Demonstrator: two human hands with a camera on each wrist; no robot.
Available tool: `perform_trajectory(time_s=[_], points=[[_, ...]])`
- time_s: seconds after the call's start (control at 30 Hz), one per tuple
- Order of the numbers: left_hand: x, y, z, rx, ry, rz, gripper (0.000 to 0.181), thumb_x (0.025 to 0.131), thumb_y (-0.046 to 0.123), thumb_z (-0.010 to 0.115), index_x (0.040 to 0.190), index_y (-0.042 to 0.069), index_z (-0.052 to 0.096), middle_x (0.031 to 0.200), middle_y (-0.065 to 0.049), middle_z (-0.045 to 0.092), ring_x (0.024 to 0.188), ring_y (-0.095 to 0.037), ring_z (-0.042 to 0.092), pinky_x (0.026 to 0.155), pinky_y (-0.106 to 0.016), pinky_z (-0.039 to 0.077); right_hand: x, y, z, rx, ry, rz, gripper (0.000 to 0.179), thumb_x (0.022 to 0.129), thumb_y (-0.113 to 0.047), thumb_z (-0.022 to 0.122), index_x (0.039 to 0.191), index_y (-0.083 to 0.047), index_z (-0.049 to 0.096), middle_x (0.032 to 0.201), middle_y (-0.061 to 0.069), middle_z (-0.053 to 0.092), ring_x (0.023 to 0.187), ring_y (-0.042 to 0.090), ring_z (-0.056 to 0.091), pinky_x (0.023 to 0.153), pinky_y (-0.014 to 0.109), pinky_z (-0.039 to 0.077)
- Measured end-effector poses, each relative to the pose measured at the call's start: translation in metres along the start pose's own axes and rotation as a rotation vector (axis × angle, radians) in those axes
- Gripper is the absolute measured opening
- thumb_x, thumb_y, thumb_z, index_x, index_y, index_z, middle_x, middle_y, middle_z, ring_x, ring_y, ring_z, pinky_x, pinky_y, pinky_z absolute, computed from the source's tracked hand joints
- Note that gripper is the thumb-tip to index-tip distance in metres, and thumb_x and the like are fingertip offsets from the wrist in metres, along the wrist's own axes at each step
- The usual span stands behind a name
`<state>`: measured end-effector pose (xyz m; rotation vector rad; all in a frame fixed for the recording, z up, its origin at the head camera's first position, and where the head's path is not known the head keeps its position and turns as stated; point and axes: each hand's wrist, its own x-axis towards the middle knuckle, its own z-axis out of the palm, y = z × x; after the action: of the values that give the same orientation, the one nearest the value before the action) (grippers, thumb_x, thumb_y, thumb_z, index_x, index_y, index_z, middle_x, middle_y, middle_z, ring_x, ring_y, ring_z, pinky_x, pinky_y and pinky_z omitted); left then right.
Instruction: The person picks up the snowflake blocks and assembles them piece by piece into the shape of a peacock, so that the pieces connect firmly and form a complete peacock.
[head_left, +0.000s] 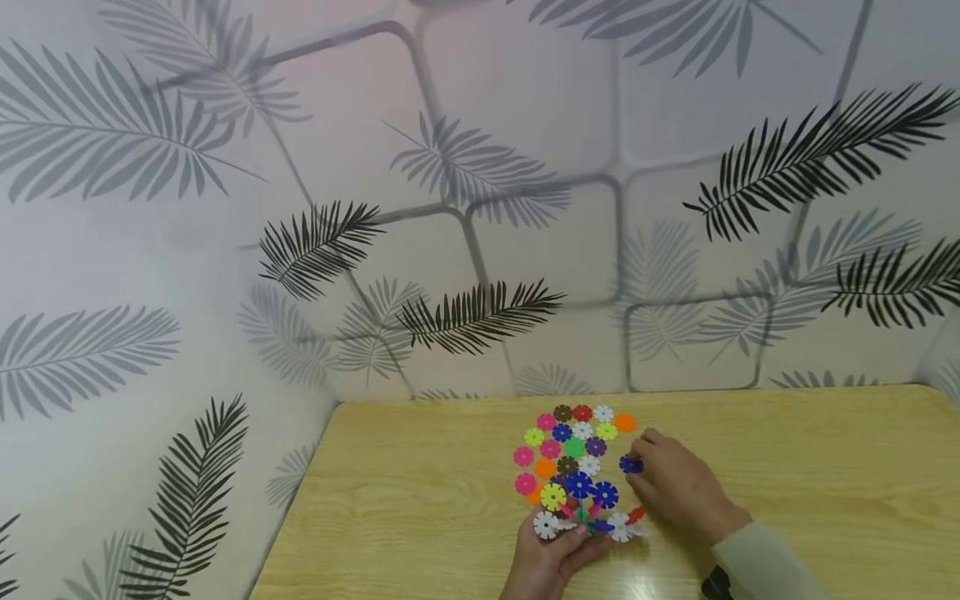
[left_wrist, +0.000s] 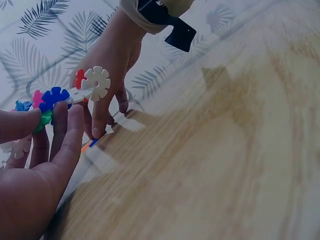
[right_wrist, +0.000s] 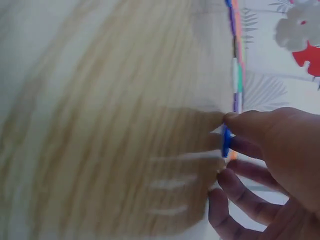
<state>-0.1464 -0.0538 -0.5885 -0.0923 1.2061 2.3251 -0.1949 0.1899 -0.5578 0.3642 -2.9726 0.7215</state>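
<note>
My left hand [head_left: 551,554] grips a cluster of interlocking snowflake discs [head_left: 578,484], thumb and fingers round its green middle piece [left_wrist: 44,120]. Blue, white, yellow, pink and red discs stick out from that middle. To the right, my right hand [head_left: 675,479] pinches a single blue snowflake disc [right_wrist: 226,141] between thumb and finger, low at the tabletop. Its other fingers are bent, with the fingertips close to the wood. In the left wrist view, the cluster's white disc [left_wrist: 96,83] overlaps the right hand.
Several loose discs in mixed colours, among them a green disc [head_left: 574,447], lie flat in rows on the wooden table [head_left: 420,483], just beyond the cluster. An orange disc [head_left: 625,422] is at the right end of the back row. Behind the table stands a leaf-patterned wall [head_left: 525,250].
</note>
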Motion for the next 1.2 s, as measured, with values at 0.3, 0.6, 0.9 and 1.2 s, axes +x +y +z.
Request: perform_trajectory(time_s=[0.3, 0.6, 0.9, 1.2], points=[[0.0, 0.001, 0.0, 0.025, -0.014, 0.009, 0.06, 0.104, -0.004, 0.066, 0.16, -0.001, 0.046, 0.141, -0.019, 0.072, 0.115, -0.031, 0.079, 0.11, -0.047, 0.06, -0.001, -0.001, -0.01, 0.232, -0.158, 0.12, 0.024, 0.086, -0.005, 0.089, 0.106, -0.01, 0.076, 0.095, -0.001, 0.067, 0.083, 0.012, 0.059, 0.072, 0.027, 0.055], [-0.001, -0.002, -0.001, 0.024, -0.027, 0.028, 0.059, 0.104, -0.006, 0.065, 0.159, -0.004, 0.046, 0.143, -0.021, 0.07, 0.119, -0.032, 0.078, 0.111, -0.047, 0.059, -0.027, 0.004, -0.017, 0.459, -0.023, -0.008, 0.018, 0.092, -0.003, 0.083, 0.101, -0.018, 0.081, 0.1, -0.005, 0.079, 0.088, 0.001, 0.07, 0.076, 0.02, 0.061], [-0.001, -0.002, -0.001, 0.02, -0.056, 0.031, 0.057, 0.104, -0.003, 0.066, 0.158, -0.002, 0.048, 0.141, -0.016, 0.072, 0.118, -0.028, 0.078, 0.112, -0.047, 0.059, -0.041, -0.002, -0.037, 0.528, 0.031, -0.014, 0.018, 0.094, -0.006, 0.083, 0.109, -0.016, 0.083, 0.103, -0.002, 0.084, 0.09, -0.001, 0.075, 0.078, 0.02, 0.064], [0.0, -0.001, -0.001, 0.026, -0.076, 0.032, 0.052, 0.105, -0.003, 0.065, 0.155, -0.003, 0.051, 0.141, -0.016, 0.072, 0.118, -0.027, 0.078, 0.112, -0.045, 0.06, -0.047, -0.006, -0.038, 0.537, 0.014, -0.067, 0.015, 0.092, -0.006, 0.085, 0.103, -0.015, 0.085, 0.098, -0.003, 0.085, 0.085, -0.002, 0.076, 0.076, 0.022, 0.066]])
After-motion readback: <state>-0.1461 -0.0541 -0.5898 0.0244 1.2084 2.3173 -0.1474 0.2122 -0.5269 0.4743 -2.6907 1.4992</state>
